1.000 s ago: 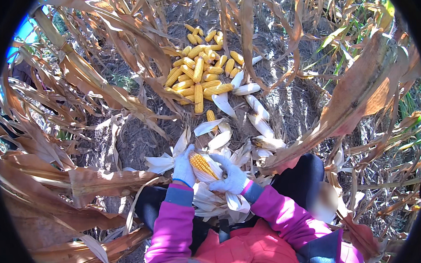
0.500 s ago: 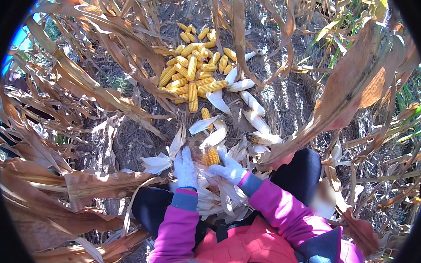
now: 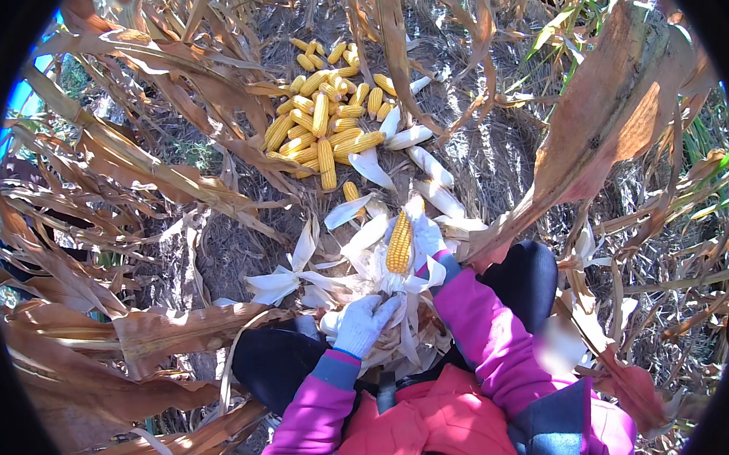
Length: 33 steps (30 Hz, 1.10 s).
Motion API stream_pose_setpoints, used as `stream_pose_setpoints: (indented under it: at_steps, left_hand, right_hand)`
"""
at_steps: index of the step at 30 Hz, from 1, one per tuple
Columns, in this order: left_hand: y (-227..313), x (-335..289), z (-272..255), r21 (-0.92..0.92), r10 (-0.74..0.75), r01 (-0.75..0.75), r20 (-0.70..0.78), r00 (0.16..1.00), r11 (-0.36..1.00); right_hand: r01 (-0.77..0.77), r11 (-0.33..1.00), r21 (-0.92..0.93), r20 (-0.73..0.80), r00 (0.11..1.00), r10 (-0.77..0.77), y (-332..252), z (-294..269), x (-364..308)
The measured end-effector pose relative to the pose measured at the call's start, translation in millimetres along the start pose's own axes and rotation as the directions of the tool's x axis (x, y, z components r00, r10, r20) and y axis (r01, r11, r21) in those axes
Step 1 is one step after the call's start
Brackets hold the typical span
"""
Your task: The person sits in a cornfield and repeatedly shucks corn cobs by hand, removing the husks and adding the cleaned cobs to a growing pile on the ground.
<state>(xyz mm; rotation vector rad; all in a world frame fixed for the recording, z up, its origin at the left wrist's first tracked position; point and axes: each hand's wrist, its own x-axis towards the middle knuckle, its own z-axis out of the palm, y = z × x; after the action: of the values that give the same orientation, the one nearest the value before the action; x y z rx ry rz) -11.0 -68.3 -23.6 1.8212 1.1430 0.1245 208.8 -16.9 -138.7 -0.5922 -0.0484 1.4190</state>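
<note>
Bare ground point(image 3: 492, 165) carries a corn cob pile point(image 3: 327, 123) and pale husks point(image 3: 427, 172).

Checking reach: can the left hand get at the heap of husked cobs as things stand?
Probably not: the left hand grips husks near the lap, and the heap of cobs lies well beyond.

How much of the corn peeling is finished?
Quite a lot looks done: a pile of peeled yellow cobs lies on the ground ahead, with pale husks scattered beside it. In hand now: the right hand grips a half-bared cob, while the left hand pulls at its husk. This cob's husk is not yet off; how many unpeeled cobs remain cannot be seen.
</note>
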Motion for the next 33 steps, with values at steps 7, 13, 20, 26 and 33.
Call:
stream_pose_setpoints:
  at_steps: [7,13,20,26,33]
  left_hand:
    - [-7.7,16.9,-21.5,-0.320,-0.109,0.010,-0.292,0.950,0.947]
    - [-6.3,28.7,-5.7,-0.655,-0.172,-0.006,-0.207,0.963,0.755]
    - [12.4,18.5,-10.4,-0.744,-0.228,0.093,-0.082,0.970,0.662]
    - [-21.3,27.4,-0.5,-0.599,-0.142,0.018,-0.161,0.977,0.801]
    - [2.3,21.5,-3.5,-0.929,-0.208,0.047,-0.032,0.978,0.366]
  right_hand:
    - [0.253,0.762,-0.596,0.099,0.965,-0.243,4.1,75.4,-42.9]
    - [0.176,0.660,-0.731,0.157,0.984,-0.089,24.5,107.3,-71.0]
    - [0.084,0.812,-0.577,0.058,0.996,-0.061,18.9,107.8,-66.8]
    - [0.198,0.577,-0.792,0.233,0.972,-0.015,10.8,115.6,-62.0]
    - [0.093,0.968,-0.232,0.008,0.996,-0.094,12.3,98.3,-62.9]
